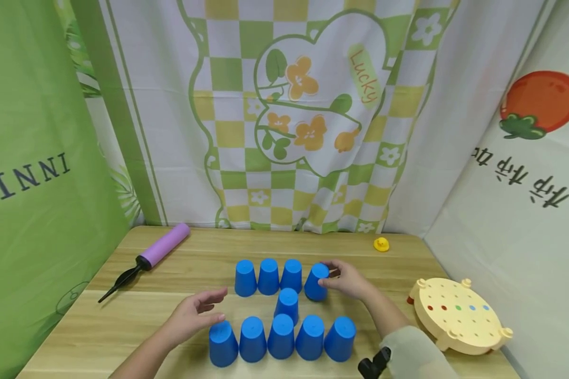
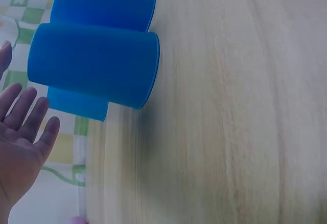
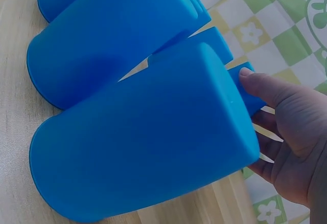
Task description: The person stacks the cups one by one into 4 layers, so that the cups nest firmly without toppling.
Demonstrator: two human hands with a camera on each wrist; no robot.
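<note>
Nearest me: a front row [image 1: 281,337] of five blue cups, inverted and close-set. My left hand [image 1: 189,316] hangs by the leftmost front cup [image 1: 223,345], fingers loose, holding nothing; cannot tell whether the thumb touches its top. Risk: a low thumb sweep could tip that cup into its neighbour. Just behind the row's centre stands a lone cup [image 1: 286,304]; a forearm crossing low might knock it. Farther out, my right hand [image 1: 348,281], well apart from the left, pinches the end cup [image 1: 315,284] between thumb and fingers. Cannot tell if its base is on the table [image 1: 208,252]. Leftward drift could shove the three back cups [image 1: 268,277] out of line.
</note>
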